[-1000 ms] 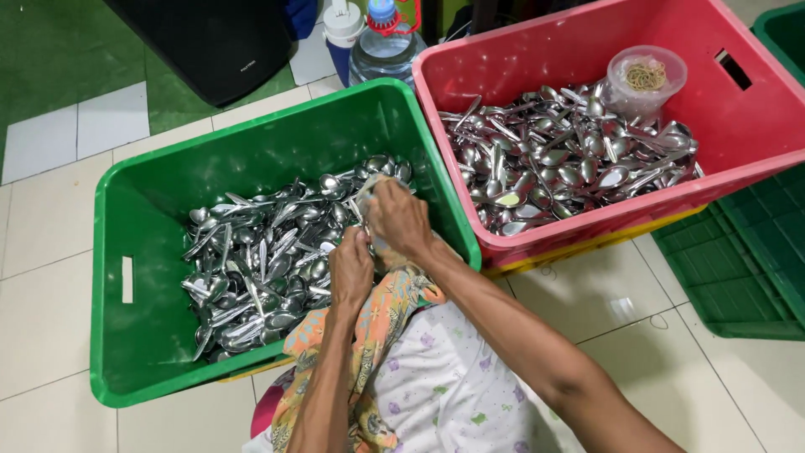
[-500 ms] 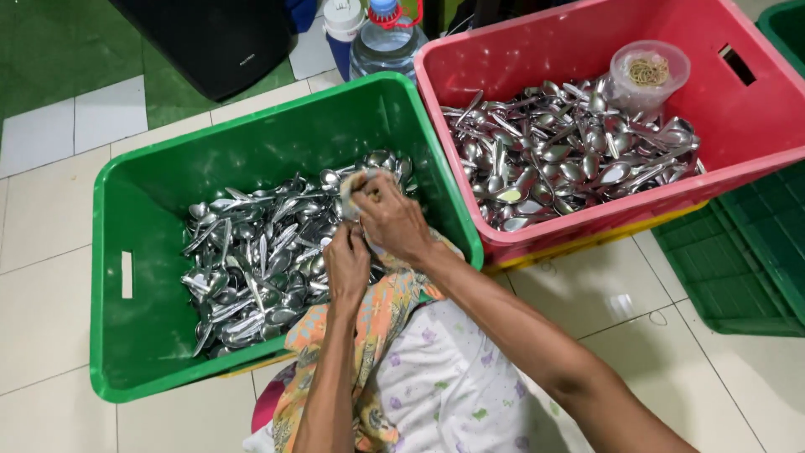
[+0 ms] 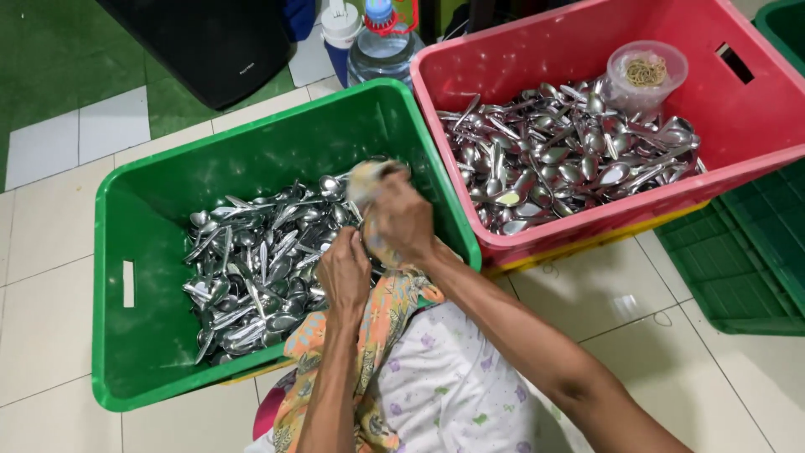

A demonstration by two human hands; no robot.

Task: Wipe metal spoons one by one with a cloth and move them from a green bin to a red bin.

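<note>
Over the green crate [image 3: 151, 352] of spoons [image 3: 251, 277], the right hand [image 3: 401, 220] grips a patterned cloth [image 3: 369, 178], bunched at its fingertips. The left hand [image 3: 344, 273] is closed just below it, on something I cannot make out.

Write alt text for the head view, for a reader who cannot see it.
Two hands, left hand and right hand, rub a cloth over a green crate of metal spoons. A red crate beside it holds more spoons and a small plastic tub.

Cream tiled floor [image 3: 50, 252] (evenly lit) meets a green mat [image 3: 59, 67].
</note>
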